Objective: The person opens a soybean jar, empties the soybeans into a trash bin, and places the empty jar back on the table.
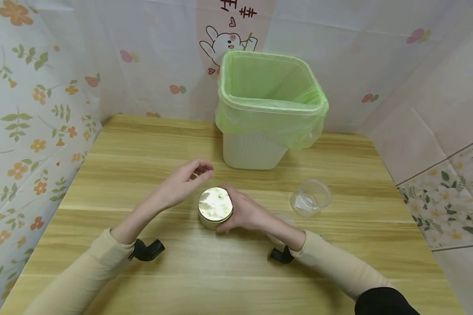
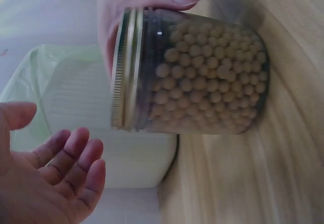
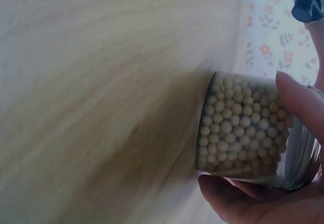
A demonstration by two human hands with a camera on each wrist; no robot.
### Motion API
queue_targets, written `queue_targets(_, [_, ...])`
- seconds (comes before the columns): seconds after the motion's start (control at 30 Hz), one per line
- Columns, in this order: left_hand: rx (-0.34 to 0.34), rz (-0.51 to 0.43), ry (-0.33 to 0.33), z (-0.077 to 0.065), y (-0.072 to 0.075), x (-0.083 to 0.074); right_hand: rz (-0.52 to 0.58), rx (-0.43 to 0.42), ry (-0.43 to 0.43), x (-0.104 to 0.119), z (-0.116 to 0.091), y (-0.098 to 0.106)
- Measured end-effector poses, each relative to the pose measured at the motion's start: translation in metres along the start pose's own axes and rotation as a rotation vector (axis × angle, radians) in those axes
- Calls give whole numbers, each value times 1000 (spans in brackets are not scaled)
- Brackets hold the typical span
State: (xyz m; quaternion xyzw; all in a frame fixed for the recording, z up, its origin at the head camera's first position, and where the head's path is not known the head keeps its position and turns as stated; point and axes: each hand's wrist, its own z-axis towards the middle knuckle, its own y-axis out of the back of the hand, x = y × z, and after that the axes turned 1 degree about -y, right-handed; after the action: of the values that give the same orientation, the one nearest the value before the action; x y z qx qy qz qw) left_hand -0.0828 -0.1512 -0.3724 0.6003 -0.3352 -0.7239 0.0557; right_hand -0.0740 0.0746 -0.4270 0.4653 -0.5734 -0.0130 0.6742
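Observation:
A clear jar (image 2: 212,77) full of small round beige balls stands upright, with a shiny gold lid (image 1: 216,204) on top. My right hand (image 1: 242,208) grips its side, thumb on the near side and fingers round the far side. In the right wrist view, that thumb and fingers hold the jar (image 3: 243,127) close to the wooden table; whether its base touches is hard to tell. Just left of the jar, my left hand (image 1: 187,181) hovers with loosely bent fingers and holds nothing. The same left hand (image 2: 55,173) is apart from the lid in the left wrist view.
A bin (image 1: 252,151) lined with a green bag (image 1: 276,113) stands at the back of the wooden table (image 1: 142,144). To the right is a clear plastic cup (image 1: 311,197). Another clear round piece (image 1: 277,238) lies partly hidden under my right forearm.

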Motion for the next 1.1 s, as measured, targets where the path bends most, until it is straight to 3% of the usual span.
queue_targets(0.27, [147,104,-85,-5,-9,4,96,-3,-37,-2,1,2])
queue_targets(0.43, [189,161,-97,-6,-13,2,184,-5,-50,-4,0,9])
queue_targets(0.63, [233,130,-91,-7,-14,0,314,-7,-13,-3,-6,24])
queue_targets(0.87, [286,26,-185,0,-13,-9,482,22,67,1,-15,43])
queue_targets(0.97, [281,-13,-203,3,-14,-16,504,30,80,2,-18,49])
queue_targets(1.1, [206,-16,-184,5,-18,-24,472,-20,92,3,-22,55])
